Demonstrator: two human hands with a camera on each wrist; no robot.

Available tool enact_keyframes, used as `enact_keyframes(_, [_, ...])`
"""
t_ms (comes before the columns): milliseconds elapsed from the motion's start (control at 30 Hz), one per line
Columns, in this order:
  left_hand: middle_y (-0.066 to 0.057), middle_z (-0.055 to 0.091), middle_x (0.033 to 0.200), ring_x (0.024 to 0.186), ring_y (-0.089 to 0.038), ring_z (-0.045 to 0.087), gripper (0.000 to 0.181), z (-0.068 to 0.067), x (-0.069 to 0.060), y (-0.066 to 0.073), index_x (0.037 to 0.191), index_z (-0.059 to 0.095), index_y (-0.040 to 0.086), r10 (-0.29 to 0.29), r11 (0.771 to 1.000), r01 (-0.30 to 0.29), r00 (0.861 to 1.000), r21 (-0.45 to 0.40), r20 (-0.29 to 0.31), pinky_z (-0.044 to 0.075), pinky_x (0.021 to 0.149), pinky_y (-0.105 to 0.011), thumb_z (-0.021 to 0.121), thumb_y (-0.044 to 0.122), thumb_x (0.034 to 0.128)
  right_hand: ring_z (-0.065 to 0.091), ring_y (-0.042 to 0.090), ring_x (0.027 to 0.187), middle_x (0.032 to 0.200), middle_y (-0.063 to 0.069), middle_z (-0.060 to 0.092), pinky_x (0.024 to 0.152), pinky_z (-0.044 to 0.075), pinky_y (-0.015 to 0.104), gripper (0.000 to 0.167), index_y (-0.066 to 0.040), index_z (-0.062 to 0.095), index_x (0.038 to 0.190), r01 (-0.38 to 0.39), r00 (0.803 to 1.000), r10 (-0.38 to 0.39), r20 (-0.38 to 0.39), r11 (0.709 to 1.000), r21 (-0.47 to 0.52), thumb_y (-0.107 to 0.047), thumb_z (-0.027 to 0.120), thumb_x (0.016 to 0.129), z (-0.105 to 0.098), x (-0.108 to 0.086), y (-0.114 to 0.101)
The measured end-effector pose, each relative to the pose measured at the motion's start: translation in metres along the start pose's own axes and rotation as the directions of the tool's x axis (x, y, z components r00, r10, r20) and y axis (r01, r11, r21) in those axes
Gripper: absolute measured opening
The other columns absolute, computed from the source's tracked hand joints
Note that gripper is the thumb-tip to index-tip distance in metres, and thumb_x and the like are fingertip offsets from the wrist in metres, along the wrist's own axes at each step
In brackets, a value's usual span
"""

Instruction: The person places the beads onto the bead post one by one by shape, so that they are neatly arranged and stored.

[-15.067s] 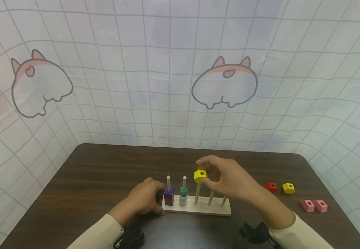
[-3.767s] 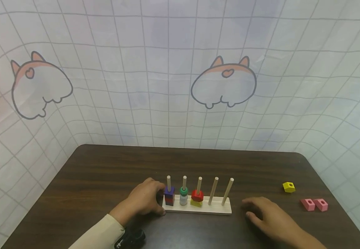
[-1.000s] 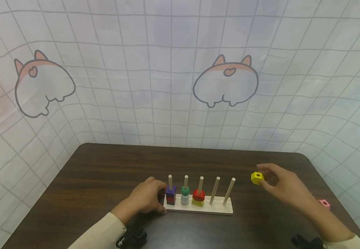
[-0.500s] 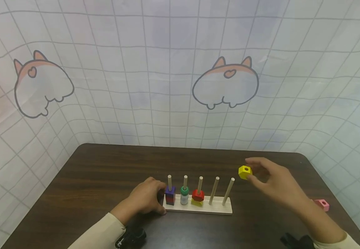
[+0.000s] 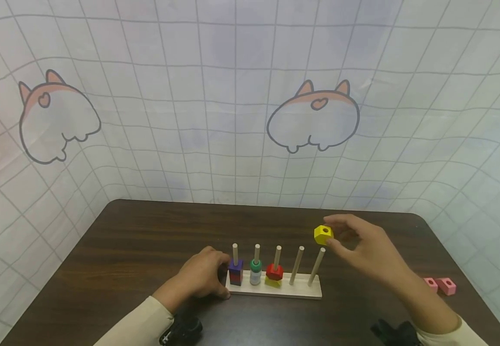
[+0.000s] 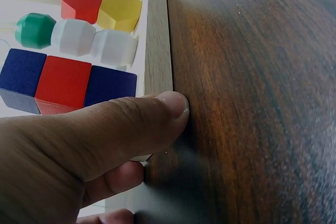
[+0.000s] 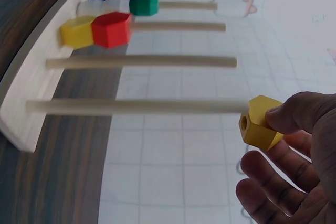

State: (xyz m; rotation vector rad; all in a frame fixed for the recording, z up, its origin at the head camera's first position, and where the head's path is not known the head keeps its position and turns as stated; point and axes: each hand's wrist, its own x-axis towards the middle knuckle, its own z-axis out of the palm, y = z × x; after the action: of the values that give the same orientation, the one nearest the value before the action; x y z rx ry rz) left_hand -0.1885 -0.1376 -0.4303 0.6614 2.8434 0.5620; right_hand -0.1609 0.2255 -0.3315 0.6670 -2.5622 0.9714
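With thumb and fingers, my left hand (image 5: 200, 274) grips the left end of a wooden peg stand (image 5: 295, 290). My right hand (image 5: 362, 242) pinches a yellow hexagonal bead (image 5: 322, 234) by the top of the rightmost peg (image 5: 317, 266). In the right wrist view the hole of that yellow bead (image 7: 260, 121) faces the peg tip; whether they touch, I cannot tell. Blue and red cubes (image 6: 65, 80) fill the first peg's lower part. White beads under a green bead (image 6: 35, 31) sit on the second. The third peg bears a red bead (image 5: 274, 272) above a yellow one (image 5: 273, 282).
Two pink blocks (image 5: 446, 286) with holes lie at the right of the dark wooden table (image 5: 155, 230), one partly behind my right forearm. The fourth peg (image 5: 296, 265) is bare. A white gridded curtain (image 5: 215, 120) hangs behind the table.
Earlier, a yellow and then a red bead went onto the third peg. My right hand has since picked up the other yellow bead and carried it left. My left hand stays put.
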Motion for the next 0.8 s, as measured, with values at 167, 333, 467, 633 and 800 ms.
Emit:
enact_keyframes(167, [0.012, 0.063, 0.087, 0.102, -0.021, 0.056, 0.051, 0.0, 0.0, 0.0, 0.09, 0.067, 0.021, -0.004, 1.0, 0.004, 1.0, 0.0, 0.002, 0.05, 0.076, -0.044, 0.1, 0.038, 0.0551, 0.067, 0.009, 0.084, 0.106, -0.007, 0.073, 0.074, 0.056, 0.032, 0.043, -0.014, 0.07, 0.12, 0.005, 1.0, -0.005, 0.024, 1.0, 0.026, -0.002, 0.085, 0.081, 0.006, 0.004, -0.01])
enact_keyframes(333, [0.012, 0.062, 0.085, 0.102, -0.022, 0.055, 0.05, 0.0, 0.0, 0.0, 0.088, 0.066, 0.021, -0.001, 1.0, 0.001, 1.0, -0.003, -0.002, 0.05, 0.075, -0.044, 0.1, 0.037, 0.0548, 0.066, 0.008, 0.084, 0.106, -0.007, 0.071, 0.075, 0.057, 0.034, 0.04, -0.013, 0.071, 0.118, 0.006, 0.999, -0.009, 0.042, 0.998, 0.058, 0.0, 0.083, 0.082, 0.014, 0.007, -0.021])
enact_keyframes(467, [0.012, 0.063, 0.085, 0.102, -0.022, 0.056, 0.049, 0.001, -0.001, 0.0, 0.087, 0.066, 0.021, 0.0, 1.0, 0.0, 1.0, -0.006, -0.002, 0.05, 0.075, -0.044, 0.1, 0.036, 0.055, 0.067, 0.008, 0.085, 0.107, -0.007, 0.071, 0.077, 0.057, 0.034, 0.039, -0.012, 0.071, 0.118, 0.006, 0.998, -0.011, 0.056, 0.996, 0.091, 0.0, 0.083, 0.083, 0.021, 0.01, -0.026])
enact_keyframes(633, [0.012, 0.063, 0.085, 0.102, -0.022, 0.056, 0.049, 0.001, -0.001, 0.001, 0.087, 0.066, 0.022, 0.001, 1.0, -0.001, 1.0, -0.001, -0.003, 0.05, 0.076, -0.043, 0.1, 0.036, 0.0551, 0.068, 0.008, 0.087, 0.107, -0.006, 0.07, 0.079, 0.059, 0.035, 0.039, -0.01, 0.071, 0.117, 0.026, 0.998, -0.032, 0.047, 0.992, 0.127, 0.004, 0.082, 0.082, 0.03, 0.013, -0.03])
enact_keyframes(800, [0.012, 0.061, 0.083, 0.101, -0.022, 0.055, 0.048, 0.0, -0.001, 0.002, 0.085, 0.065, 0.022, -0.008, 1.0, 0.008, 1.0, -0.012, -0.002, 0.049, 0.074, -0.043, 0.1, 0.035, 0.0553, 0.068, 0.007, 0.088, 0.107, -0.006, 0.07, 0.081, 0.059, 0.033, 0.038, -0.009, 0.07, 0.116, 0.05, 0.998, -0.055, 0.04, 0.99, 0.133, 0.005, 0.082, 0.082, 0.039, 0.014, -0.035])
